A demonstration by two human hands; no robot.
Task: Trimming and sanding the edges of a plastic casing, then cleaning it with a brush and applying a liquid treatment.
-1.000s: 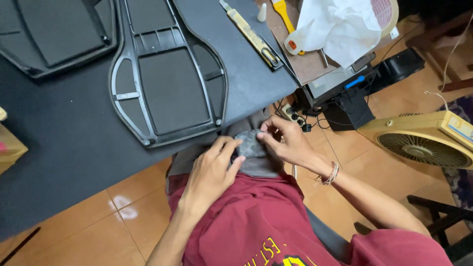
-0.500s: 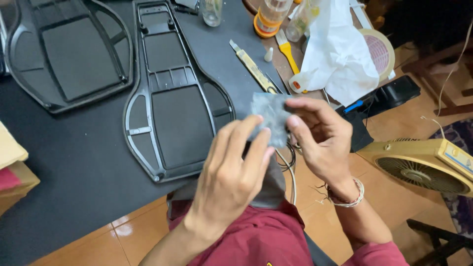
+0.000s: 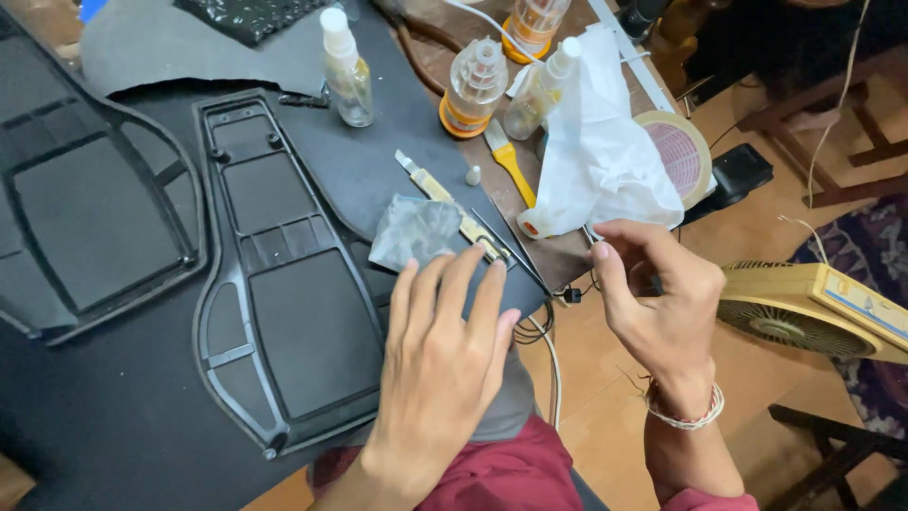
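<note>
Resting flat, the left hand (image 3: 440,355) spreads open fingers just below the crumpled grey cloth square (image 3: 414,230) — held up between both hands half a second ago, now on the black tabletop (image 3: 85,416), released. Right hand (image 3: 653,298) pinches — contents unclear — past the table edge; open room there.

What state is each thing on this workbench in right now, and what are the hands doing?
Left hand: flat, fingers spread, beside the grey cloth.
Right hand: fingers curled, holding nothing visible.
Grey cloth: crumpled, lying on the table.
Utility knife: lying flat.
Spray bottle: upright, capped.
Tape roll: propped on edge.
</note>
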